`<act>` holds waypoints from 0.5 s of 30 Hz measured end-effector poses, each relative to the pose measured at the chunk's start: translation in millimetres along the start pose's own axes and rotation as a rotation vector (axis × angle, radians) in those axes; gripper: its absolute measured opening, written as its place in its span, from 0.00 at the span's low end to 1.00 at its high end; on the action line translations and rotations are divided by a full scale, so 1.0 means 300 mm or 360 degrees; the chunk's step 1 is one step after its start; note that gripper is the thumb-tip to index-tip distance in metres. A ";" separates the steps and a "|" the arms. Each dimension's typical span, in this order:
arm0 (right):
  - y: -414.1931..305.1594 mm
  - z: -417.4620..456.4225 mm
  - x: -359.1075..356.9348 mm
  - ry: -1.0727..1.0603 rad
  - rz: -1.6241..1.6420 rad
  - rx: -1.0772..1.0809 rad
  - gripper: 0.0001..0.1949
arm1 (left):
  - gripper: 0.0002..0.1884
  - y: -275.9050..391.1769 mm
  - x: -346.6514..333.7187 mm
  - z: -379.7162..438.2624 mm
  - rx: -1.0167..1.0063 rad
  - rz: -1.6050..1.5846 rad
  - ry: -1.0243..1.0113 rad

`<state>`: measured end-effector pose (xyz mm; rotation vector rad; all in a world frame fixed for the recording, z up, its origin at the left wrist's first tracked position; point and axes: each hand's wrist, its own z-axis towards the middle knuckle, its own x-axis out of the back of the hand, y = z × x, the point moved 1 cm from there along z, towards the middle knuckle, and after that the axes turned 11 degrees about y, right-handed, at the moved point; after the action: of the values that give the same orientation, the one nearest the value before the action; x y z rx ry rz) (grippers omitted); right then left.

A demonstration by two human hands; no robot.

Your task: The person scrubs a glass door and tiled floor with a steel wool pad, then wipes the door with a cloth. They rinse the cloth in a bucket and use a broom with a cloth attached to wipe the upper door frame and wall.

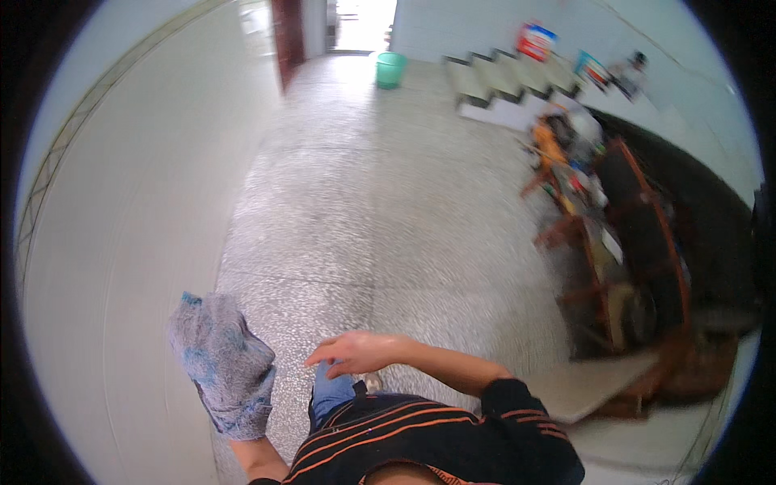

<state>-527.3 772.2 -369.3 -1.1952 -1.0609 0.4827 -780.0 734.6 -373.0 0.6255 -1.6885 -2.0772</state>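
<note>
A grey cloth with blue patches (221, 364) covers my left hand, which is hidden beneath it; only the wrist and forearm show below, at the lower left beside the pale wall. Whether the fingers grip the cloth cannot be seen. My right hand (357, 353) is held in front of my waist over the floor, its fingers apart and nothing in it. The cloth hangs to its left, not touching it.
A green plastic bucket (390, 70) stands on the speckled floor near the bright doorway. Stairs (509, 79) rise at the upper right, with bags on them. A cluttered dark wooden shelf (648, 200) lines the right side. A reddish door (287, 42) stands ahead left.
</note>
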 end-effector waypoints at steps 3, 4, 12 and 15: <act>0.197 0.191 0.163 0.0099 0.0131 -0.0221 0.20 | 0.06 -0.063 0.033 0.171 0.0003 -0.0041 0.0185; 0.304 0.246 0.213 0.0190 0.0157 -0.0301 0.19 | 0.06 -0.088 0.026 0.231 0.0006 -0.0057 0.0212; 1.198 -0.265 0.404 0.1785 0.0461 -0.1603 0.09 | 0.03 -0.134 -0.300 0.597 0.0138 -0.0081 -0.0034; 1.447 -0.712 0.179 0.2502 0.1093 -0.2294 0.03 | 0.02 -0.183 -0.497 0.842 0.0228 -0.0140 -0.0375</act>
<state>-226.5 855.3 -743.2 -2.4434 0.6662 -0.9091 -801.1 1032.1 -368.5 0.5230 -1.9875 -2.1769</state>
